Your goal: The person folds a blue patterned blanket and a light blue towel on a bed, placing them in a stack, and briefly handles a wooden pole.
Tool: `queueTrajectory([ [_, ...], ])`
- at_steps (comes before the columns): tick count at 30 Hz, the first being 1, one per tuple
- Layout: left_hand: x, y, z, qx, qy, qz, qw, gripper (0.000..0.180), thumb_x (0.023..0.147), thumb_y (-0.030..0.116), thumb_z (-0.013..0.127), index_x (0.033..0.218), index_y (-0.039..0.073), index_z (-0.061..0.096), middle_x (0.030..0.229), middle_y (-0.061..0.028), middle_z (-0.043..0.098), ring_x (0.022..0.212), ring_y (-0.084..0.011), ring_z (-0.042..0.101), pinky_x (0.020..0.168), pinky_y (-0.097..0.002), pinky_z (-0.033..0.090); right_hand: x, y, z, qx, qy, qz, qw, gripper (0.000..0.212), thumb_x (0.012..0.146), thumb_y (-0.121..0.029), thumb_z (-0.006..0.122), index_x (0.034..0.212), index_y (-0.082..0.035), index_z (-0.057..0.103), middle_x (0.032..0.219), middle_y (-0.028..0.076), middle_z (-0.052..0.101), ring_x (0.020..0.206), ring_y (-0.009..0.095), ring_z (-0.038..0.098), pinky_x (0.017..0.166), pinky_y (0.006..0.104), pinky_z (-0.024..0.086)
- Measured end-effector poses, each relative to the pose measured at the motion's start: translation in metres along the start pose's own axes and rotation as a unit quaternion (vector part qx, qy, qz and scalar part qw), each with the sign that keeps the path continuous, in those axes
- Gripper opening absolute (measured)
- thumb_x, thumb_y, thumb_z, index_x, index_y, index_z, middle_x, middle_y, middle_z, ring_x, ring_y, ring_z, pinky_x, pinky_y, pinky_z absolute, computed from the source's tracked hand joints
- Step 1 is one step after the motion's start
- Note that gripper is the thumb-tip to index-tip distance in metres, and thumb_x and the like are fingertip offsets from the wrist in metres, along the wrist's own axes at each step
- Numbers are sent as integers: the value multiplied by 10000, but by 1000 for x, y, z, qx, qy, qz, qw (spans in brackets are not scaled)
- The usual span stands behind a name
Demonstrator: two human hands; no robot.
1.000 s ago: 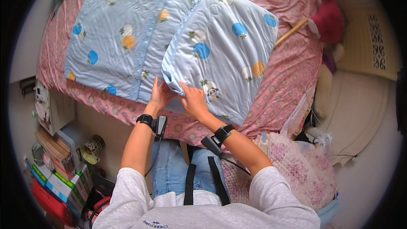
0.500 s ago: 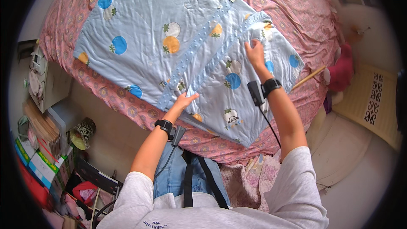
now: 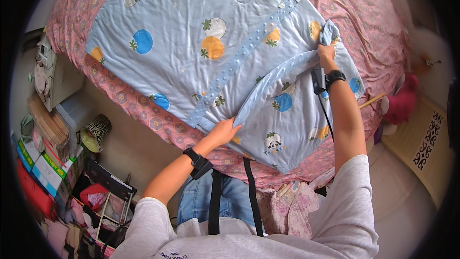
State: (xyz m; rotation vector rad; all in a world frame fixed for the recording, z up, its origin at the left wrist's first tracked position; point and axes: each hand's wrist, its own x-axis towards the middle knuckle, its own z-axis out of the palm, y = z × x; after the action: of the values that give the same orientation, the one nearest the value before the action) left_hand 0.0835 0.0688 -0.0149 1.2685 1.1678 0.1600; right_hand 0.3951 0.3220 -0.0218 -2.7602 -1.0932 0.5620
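A light blue quilt [image 3: 177, 67] printed with blue, orange and white fruit lies on a bed. Its lower right part is folded over into a flap [image 3: 297, 129] with a panda print. Near me, my left hand [image 3: 224, 132] is closed on one end of the flap's dotted border. Farther off to the right, my right hand [image 3: 327, 55] grips the other end, where a bunched corner sticks up past the fingers. Between both hands the border is lifted in a curved ridge. A second dotted strip [image 3: 235, 57] lies flat on the quilt beside it.
A pink patterned sheet [image 3: 129, 100] covers the bed. A wooden stick [image 3: 373, 100] and a dark pink plush item [image 3: 402, 100] are at the right edge. On the left stand a white cabinet [image 3: 64, 79], a patterned lampshade-like thing [image 3: 96, 132] and stacked boxes [image 3: 40, 163].
My right hand has moved right and closed on the quilt's border. My left hand has shifted right along with its end. The flap's border is now raised and drawn away from the other dotted strip.
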Motion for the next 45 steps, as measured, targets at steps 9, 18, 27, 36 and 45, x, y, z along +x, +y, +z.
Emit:
queueTrajectory([
  [9, -35, -25, -5, -9, 116, -37, 993, 261, 749, 196, 452, 926, 6, 433, 721, -225, 502, 724, -366, 478, 582, -373, 382, -17, -7, -16, 329, -59, -128, 934, 379, 734, -305, 462, 923, 23, 442, 781, 88, 509, 655, 158, 462, 578, 265, 369],
  [18, -30, -54, -27, 28, 190, -92, 977, 260, 729, 250, 477, 827, 10, 487, 693, -185, 527, 661, -328, 506, 565, -341, 389, -72, 102, -11, 291, -107, -125, 943, 482, 751, -227, 448, 1118, 33, 273, 1025, 172, 437, 937, 214, 436, 794, 264, 334],
  [27, -38, -53, -23, 34, 315, -118, 941, 248, 723, 256, 457, 764, 12, 475, 676, -145, 540, 646, -294, 519, 571, -336, 393, -192, 358, -17, 80, 37, 4, 996, 448, 673, -255, 496, 997, 40, 400, 915, 188, 475, 874, 281, 449, 751, 315, 349],
  [36, -75, -58, 1, 326, 148, -293, 887, 294, 720, 258, 386, 831, -3, 464, 824, -200, 520, 782, -330, 494, 650, -393, 385, -250, 397, -16, 368, -288, 248, 849, 447, 661, -366, 558, 942, -48, 413, 638, -2, 430, 537, 86, 384, 455, 237, 325],
  [45, -71, -22, -33, 354, 232, -13, 906, 346, 677, 191, 455, 994, 62, 412, 1147, -149, 306, 1045, -294, 299, 825, -366, 297, -275, 370, -23, 312, -245, 194, 897, 547, 620, -268, 607, 1046, -23, 368, 964, 85, 457, 827, 196, 447, 671, 314, 368],
])
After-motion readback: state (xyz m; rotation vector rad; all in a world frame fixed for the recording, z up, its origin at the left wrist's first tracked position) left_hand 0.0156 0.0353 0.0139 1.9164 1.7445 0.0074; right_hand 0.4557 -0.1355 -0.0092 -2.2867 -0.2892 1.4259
